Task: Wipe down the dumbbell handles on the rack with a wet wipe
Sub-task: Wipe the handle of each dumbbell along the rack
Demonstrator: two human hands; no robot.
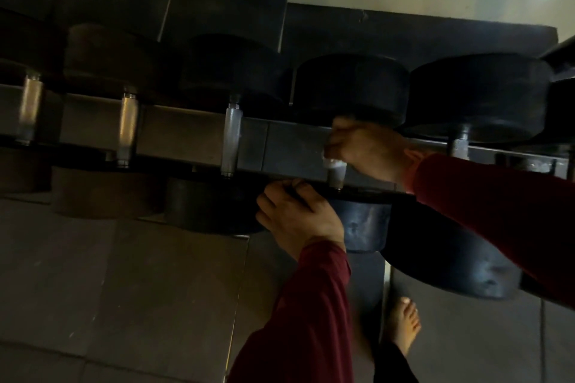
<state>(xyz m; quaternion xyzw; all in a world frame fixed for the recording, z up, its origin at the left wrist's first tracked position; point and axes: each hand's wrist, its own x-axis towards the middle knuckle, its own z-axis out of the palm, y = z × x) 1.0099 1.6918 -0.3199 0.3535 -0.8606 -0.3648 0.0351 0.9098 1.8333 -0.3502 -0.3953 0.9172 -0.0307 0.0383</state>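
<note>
Several black dumbbells lie side by side on a dark metal rack (286,149), their silver handles pointing towards me. My right hand (364,152) is wrapped round one handle (337,179) with a white wet wipe (331,162) bunched between fingers and metal; only the handle's lower end shows. My left hand (295,218) grips the edge of that dumbbell's near black head (364,224). To the left, another silver handle (231,140) stands bare, and two more (127,127) lie beyond it.
Grey floor tiles (124,289) spread below the rack. My bare foot (404,326) stands on them close to the rack. A larger dumbbell head (451,274) juts out at the right, under my right sleeve. A pale wall rises behind the rack.
</note>
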